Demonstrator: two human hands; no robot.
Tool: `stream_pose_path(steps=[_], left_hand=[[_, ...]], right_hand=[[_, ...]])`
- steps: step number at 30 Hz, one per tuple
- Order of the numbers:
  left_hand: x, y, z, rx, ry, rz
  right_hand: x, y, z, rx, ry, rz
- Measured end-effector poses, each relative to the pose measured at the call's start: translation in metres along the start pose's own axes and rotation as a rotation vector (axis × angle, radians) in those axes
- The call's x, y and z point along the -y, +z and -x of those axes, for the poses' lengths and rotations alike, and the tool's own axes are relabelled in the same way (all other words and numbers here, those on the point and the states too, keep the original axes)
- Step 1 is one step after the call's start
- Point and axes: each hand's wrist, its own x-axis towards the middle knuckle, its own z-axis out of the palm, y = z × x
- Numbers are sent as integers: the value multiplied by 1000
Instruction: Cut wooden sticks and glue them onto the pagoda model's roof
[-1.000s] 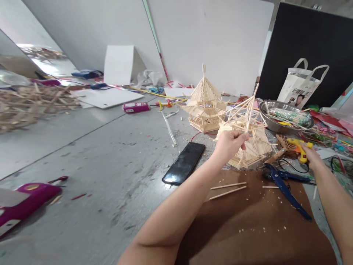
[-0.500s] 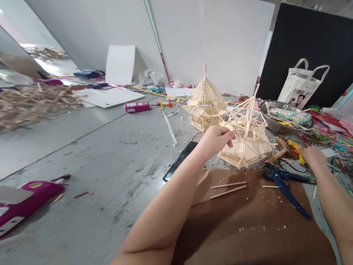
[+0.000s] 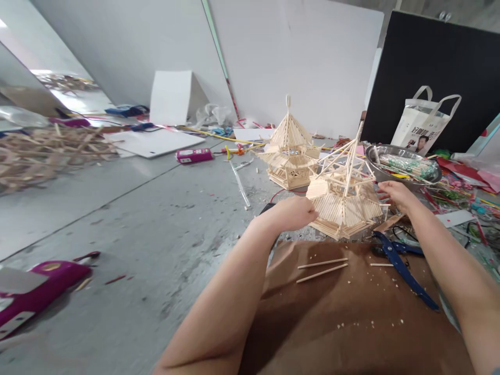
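Note:
A half-built pavilion model (image 3: 344,208) of thin wooden sticks stands in front of me, its top an open frame of slanting sticks. My left hand (image 3: 297,212) is closed at its lower left edge, the fingertips partly hidden. At the model's right side, my right hand (image 3: 396,197) is open, fingers apart, close to the roof edge and holding nothing. Blue-handled cutters (image 3: 406,273) lie below that hand. Two loose sticks (image 3: 322,268) rest on the brown sheet (image 3: 351,344) nearer to me.
A second pavilion model (image 3: 289,151) with a finished peaked roof stands behind. At the right is a metal bowl (image 3: 410,174) of packaged sticks, with a white bag (image 3: 420,125) behind. Magenta devices (image 3: 194,155) and a stick pile (image 3: 58,151) are on the left.
My right hand has let go of the yellow-and-orange tool and moved left to the model's side. My left hand has lowered from the roof front to the left edge.

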Motion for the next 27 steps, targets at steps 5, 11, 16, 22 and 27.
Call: stream_pose_path(steps=[5, 11, 16, 22, 27], left_hand=[[5, 4, -3, -45, 32, 55], [11, 3, -5, -93, -50, 93], [16, 0, -7, -66, -31, 84], [26, 0, -10, -55, -58, 90], [32, 3, -16, -73, -28, 148]], right_hand=[[-2, 15, -1, 86, 97, -214], [-3, 29, 1, 55, 163, -397], [-6, 30, 4, 38, 202, -465], [-14, 25, 14, 35, 243, -511], [-22, 20, 32, 64, 276, -539]])
